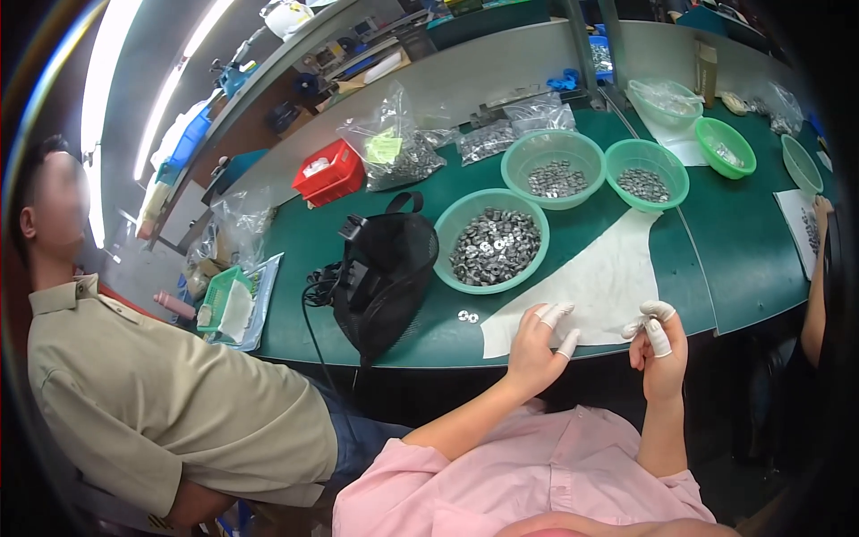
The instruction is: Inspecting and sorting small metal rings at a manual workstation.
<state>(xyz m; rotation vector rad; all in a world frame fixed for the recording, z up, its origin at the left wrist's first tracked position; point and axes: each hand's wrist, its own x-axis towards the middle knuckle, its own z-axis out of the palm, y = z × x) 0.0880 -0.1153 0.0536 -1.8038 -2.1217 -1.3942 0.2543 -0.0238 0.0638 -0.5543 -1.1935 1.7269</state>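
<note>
My left hand (535,351) rests at the near edge of a white cloth (586,291) on the green table. White finger cots cover its thumb and fingertips, which are apart with nothing seen between them. To the right, my right hand (663,345) is raised by the cloth's near right corner. Its cot-covered fingers are pinched together, and whatever they hold is too small to make out. Beyond the cloth stands a green bowl (445,240) full of small metal parts. Two metal rings (468,317) lie on the table left of the cloth.
Two more green bowls (512,170) (683,186) hold metal parts farther back. A black mesh bag (385,277) with a cable stands left. Behind it are a red bin (329,173) and a plastic bag of parts (407,159). One person stands left; another person's arm (816,286) reaches in right.
</note>
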